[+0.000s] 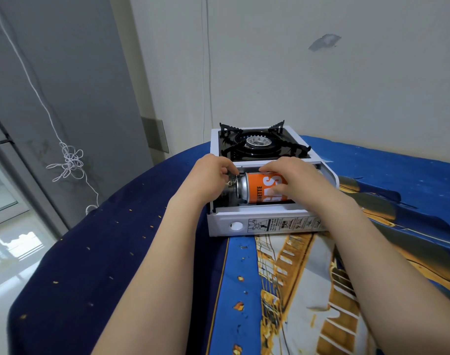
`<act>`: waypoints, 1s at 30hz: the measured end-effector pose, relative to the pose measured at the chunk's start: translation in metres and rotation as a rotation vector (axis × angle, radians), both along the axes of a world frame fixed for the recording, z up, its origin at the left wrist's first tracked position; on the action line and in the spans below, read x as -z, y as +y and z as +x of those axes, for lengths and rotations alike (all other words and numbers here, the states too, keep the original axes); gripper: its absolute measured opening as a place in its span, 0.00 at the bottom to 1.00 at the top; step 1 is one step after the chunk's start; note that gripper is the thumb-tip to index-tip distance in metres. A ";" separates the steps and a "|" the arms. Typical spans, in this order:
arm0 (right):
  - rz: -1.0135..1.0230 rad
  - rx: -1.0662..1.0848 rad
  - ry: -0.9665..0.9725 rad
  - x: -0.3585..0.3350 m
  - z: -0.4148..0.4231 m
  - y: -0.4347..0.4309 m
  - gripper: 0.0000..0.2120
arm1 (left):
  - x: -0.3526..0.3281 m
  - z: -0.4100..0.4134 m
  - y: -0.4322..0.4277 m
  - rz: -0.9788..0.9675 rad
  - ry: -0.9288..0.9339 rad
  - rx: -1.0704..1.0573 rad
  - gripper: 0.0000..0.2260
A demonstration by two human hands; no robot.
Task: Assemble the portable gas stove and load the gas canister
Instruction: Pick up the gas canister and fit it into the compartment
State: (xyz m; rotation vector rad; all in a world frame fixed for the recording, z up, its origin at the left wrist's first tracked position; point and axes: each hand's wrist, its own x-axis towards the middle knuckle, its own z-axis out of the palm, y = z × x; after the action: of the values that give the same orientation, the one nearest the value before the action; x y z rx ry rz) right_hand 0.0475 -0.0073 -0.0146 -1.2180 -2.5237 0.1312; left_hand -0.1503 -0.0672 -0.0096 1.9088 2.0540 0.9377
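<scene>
Blue patterned cloth (282, 290) with orange and white print covering the surface, tangled white cord (69, 160) hanging at left, grey door (65, 85), off-white wall (321, 73) with grey patch (325, 42)

One stove (264, 160), one gas canister (259, 188), two hands: left (208, 175), right (287, 175).

- On the orange gas canister (263, 187), at the frame's centre, you can read "ETTE" in small black letters running sideways, beside part of large white letters, seemingly "AS".
- On the stove's folded-down white lid (264, 224), a black-printed warning label (285, 224) shows pictograms; you cannot read its small text.
</scene>
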 end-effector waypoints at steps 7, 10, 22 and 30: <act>0.077 0.021 0.000 0.000 0.000 -0.001 0.33 | 0.000 0.001 0.000 0.001 -0.011 -0.015 0.17; 0.049 0.016 0.033 0.000 -0.001 -0.001 0.31 | 0.000 0.001 0.000 -0.004 -0.013 -0.013 0.17; 0.060 0.034 0.004 0.000 0.001 0.000 0.34 | 0.003 0.000 0.002 -0.008 0.031 0.014 0.16; -0.024 0.025 0.102 0.002 0.004 0.001 0.29 | 0.003 0.002 0.003 0.002 0.083 0.020 0.18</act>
State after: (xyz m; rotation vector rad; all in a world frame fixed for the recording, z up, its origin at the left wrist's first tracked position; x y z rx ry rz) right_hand 0.0511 -0.0063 -0.0166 -1.2202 -2.4256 0.2127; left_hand -0.1488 -0.0637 -0.0128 1.9972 2.0756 0.8700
